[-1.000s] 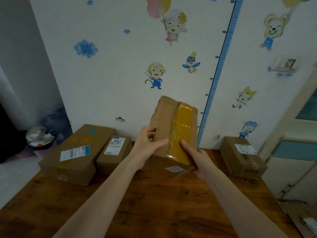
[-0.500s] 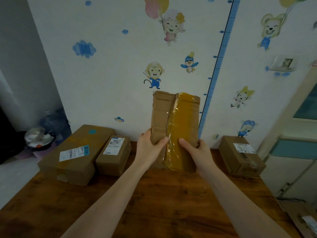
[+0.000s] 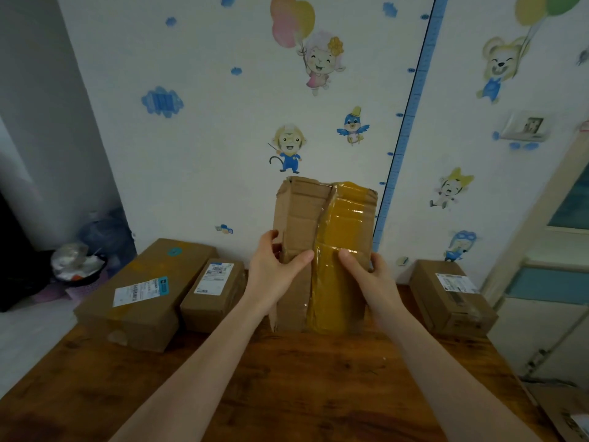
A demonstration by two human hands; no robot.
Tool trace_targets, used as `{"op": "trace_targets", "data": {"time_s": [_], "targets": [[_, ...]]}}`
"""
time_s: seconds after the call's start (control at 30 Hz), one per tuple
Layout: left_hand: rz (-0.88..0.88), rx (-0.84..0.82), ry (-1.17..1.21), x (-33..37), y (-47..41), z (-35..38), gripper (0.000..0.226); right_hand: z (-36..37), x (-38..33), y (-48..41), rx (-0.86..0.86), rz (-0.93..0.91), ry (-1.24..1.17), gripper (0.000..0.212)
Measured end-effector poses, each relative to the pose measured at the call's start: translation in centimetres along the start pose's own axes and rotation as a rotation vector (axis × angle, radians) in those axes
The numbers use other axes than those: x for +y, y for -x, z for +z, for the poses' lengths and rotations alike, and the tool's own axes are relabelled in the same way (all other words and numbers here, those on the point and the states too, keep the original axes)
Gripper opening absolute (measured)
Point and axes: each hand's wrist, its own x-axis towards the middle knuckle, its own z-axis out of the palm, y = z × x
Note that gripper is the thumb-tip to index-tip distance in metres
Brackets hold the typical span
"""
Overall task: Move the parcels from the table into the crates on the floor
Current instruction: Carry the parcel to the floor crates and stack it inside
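At the middle of the wooden surface, in the head view, a worn cardboard parcel stands upright on its short end, close to the wall. Its right half is wrapped in glossy yellow-brown tape and its left half is bare, creased board with a torn flap at the lower left. No label or writing shows on the face turned to the camera. Whether its lower edge rests on the surface or hangs just above it cannot be told.

The left hand has its grip clamped on the parcel's left edge, thumb laid across the front and fingers curled behind. The right hand grips the right edge the same way, thumb on the tape.

To the left lie two more parcels side by side, touching. The large box bears a white barcode label with a teal corner patch, and a round teal sticker further back. The small box carries a white barcode label. To the right, well apart, a third box has a white label on top. All the print is too small to read.

Cartoon stickers cover the wall, and a blue height ruler runs down it, its numbers blurred.
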Motion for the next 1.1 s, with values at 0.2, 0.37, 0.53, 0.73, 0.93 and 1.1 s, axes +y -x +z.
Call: {"op": "trace_targets", "data": {"time_s": [0.2, 0.37, 0.53, 0.73, 0.93, 1.1], "targets": [[0.094, 0.015, -0.1, -0.1, 0.0, 0.2, 0.037, 0.3, 0.3, -0.3, 0.037, -0.125, 0.197, 0.033], [0.116, -0.025, -0.157, 0.0, -0.1, 0.4, 0.044, -0.2, 0.2, -0.5, 0.007, -0.065, 0.139, 0.042], [0.114, 0.002, -0.163, -0.3, 0.2, 0.6, 0.039, -0.4, 0.5, -0.6, 0.042, -0.1, 0.164, 0.034], [0.042, -0.013, -0.011, 0.9, -0.2, 0.2, 0.048, -1.1, -0.7, -0.4, -0.039, -0.185, 0.239, 0.071], [0.187, -0.011, -0.154, 1.1, 0.2, 0.3, 0.045, -1.1, -1.8, -0.4, -0.044, -0.15, 0.253, 0.045], [0.159, 0.024, -0.169, 0.7, 0.6, 0.4, 0.035, -0.9, -1.2, -0.3, 0.045, -0.215, 0.329, 0.025]]}}
